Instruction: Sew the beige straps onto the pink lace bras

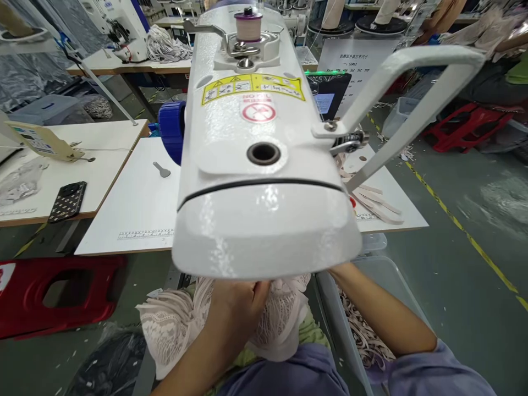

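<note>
A pale pink lace bra (284, 324) lies over my lap, its cups spread to both sides of my left wrist. My left hand (241, 302) is closed on the bra just below the front of the white sewing machine head (264, 231); its fingertips are partly hidden. From the right, my forearm reaches under the machine head, with only the wrist end of my right hand (339, 270) showing. The machine covers those fingers, the needle area and whatever they touch.
The white machine table (140, 192) carries a small grey metal piece (161, 169) and pale straps (377, 203). A clear bin (388, 269) of strips stands below right. A red stool (58, 291) is at left, near a phone (68, 201) on the neighbouring table.
</note>
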{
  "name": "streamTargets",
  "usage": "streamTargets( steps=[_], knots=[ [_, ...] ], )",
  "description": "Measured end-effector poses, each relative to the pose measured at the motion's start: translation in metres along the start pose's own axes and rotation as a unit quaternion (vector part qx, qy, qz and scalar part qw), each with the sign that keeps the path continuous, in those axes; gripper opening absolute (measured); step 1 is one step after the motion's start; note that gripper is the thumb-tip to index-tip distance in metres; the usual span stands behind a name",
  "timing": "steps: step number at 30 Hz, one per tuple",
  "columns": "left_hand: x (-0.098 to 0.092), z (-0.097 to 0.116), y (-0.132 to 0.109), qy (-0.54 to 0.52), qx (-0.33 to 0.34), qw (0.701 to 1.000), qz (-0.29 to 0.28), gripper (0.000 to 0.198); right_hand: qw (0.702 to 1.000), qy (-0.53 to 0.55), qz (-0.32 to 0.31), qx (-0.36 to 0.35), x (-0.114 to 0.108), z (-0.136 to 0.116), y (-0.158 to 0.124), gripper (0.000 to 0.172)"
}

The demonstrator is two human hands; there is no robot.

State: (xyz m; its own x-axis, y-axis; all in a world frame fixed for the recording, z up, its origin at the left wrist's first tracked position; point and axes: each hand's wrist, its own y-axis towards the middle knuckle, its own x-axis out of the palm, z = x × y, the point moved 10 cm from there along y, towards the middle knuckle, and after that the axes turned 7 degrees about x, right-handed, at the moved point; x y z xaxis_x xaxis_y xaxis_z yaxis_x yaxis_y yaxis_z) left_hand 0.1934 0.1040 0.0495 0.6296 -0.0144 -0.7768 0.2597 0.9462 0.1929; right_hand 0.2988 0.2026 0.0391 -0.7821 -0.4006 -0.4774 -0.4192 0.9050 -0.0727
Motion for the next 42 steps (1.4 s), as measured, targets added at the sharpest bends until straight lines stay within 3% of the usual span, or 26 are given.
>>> streamTargets(
  steps=[3, 8, 15, 22, 32, 36, 42],
  knots=[
    [-0.003, 0.000, 0.001, 0.020, 0.008, 1.000, 0.000, 0.034, 1.000, -0.009, -0.012, -0.006, 0.003, -0.003, 0.001, 0.020],
    [-0.015, 0.004, -0.003, 0.006, 0.037, 0.999, 0.035, 0.034, 1.000, -0.015, 0.020, -0.003, -0.004, -0.007, 0.001, 0.022],
    [-0.028, -0.019, -0.024, -0.011, 0.027, 0.994, 0.106, 0.020, 0.996, -0.004, 0.089, -0.028, -0.006, -0.001, -0.001, 0.012],
    [-0.031, -0.030, -0.026, -0.034, -0.011, 0.994, 0.100, 0.021, 0.991, -0.013, 0.126, -0.031, -0.003, -0.006, -0.001, 0.009],
    [-0.027, -0.020, -0.020, -0.049, 0.028, 0.993, 0.103, 0.019, 0.989, -0.025, 0.135, -0.052, -0.007, -0.010, -0.004, 0.010],
    [-0.026, -0.018, -0.020, -0.055, 0.035, 0.993, 0.101, 0.020, 0.989, -0.023, 0.133, -0.059, -0.006, -0.009, -0.003, 0.017],
    [-0.022, -0.036, -0.021, -0.059, 0.011, 0.993, 0.100, 0.022, 0.987, 0.011, 0.140, -0.079, -0.007, -0.007, -0.005, 0.010]
  ],
)
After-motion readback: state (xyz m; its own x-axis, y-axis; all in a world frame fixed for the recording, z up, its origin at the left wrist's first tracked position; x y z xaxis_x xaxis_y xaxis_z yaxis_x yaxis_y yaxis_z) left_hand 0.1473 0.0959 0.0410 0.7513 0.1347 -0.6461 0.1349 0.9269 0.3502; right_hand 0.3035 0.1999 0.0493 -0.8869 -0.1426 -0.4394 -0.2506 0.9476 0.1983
